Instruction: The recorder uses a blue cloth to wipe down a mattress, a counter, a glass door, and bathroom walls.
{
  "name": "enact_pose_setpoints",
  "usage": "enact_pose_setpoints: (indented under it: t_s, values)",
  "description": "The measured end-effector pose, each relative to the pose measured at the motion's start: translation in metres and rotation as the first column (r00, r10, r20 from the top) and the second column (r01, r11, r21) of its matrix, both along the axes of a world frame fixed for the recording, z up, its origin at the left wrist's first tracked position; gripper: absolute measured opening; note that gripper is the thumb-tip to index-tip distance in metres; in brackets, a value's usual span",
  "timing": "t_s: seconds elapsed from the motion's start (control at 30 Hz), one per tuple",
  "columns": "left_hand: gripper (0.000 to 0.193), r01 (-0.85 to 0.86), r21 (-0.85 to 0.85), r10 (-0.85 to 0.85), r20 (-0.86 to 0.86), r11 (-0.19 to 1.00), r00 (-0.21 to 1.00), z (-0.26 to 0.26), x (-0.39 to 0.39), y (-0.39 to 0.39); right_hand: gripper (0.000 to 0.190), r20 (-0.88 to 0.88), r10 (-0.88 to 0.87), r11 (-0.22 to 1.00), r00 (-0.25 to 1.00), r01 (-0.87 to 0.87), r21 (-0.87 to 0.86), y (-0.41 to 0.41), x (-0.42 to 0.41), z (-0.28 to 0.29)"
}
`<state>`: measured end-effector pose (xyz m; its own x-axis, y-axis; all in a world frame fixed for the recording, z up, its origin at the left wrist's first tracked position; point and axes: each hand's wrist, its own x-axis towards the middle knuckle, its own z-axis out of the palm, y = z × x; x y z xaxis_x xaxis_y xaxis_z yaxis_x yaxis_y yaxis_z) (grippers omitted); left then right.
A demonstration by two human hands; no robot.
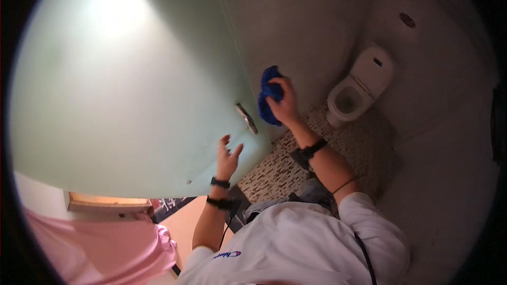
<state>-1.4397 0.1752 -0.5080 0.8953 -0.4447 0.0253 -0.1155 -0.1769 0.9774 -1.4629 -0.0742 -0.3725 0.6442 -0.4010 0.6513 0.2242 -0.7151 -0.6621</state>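
Note:
A frosted glass door (130, 99) fills the left of the view, with a metal handle (246, 118) near its edge. My right hand (284, 101) grips a bunched blue cloth (268, 105) just beyond the door's edge, to the right of the handle; whether the cloth touches anything I cannot tell. Below and left of the handle, my left hand (227, 158) is raised with its fingers apart and holds nothing. It is close to the glass, but contact cannot be made out. Straps are round both wrists.
A white toilet (360, 85) with its lid up stands at the right on a mosaic tile floor (273, 170). Grey walls surround it. A pink curtain or cloth (111, 245) hangs at lower left, below a wooden frame (109, 204). Cables run along my arms.

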Motion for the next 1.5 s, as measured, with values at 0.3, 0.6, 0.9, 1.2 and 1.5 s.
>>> enact_pose_setpoints:
  t_s: [0.3, 0.6, 0.9, 1.2, 1.5]
  values:
    - [0.021, -0.462, -0.126, 0.435, -0.192, 0.878, 0.88, 0.062, 0.054, -0.069, 0.046, -0.292, -0.093, 0.995, 0.952, 0.077, -0.068, -0.136, -0.04, 0.108]
    - [0.032, -0.479, -0.004, 0.474, -0.138, 0.878, 0.87, 0.109, -0.058, -0.068, 0.042, -0.331, 0.249, 0.967, 0.91, -0.213, 0.142, -0.123, -0.035, 0.118]
    - [0.021, -0.55, -0.026, 0.528, -0.246, 0.835, 0.813, 0.117, -0.282, -0.129, 0.043, -0.183, 0.583, 0.81, 0.791, -0.549, 0.205, -0.137, -0.041, 0.106]
    - [0.024, -0.597, 0.669, 0.462, 0.4, 0.443, 0.792, 0.027, -0.458, -0.063, 0.042, -0.235, 0.892, 0.442, 0.386, -0.854, 0.275, -0.013, -0.124, 0.053]
    - [0.03, -0.911, 0.145, 0.909, -0.23, 0.386, 0.348, 0.012, -0.514, -0.043, 0.046, -0.273, 0.903, 0.411, 0.332, -0.855, 0.317, -0.026, -0.16, -0.005]
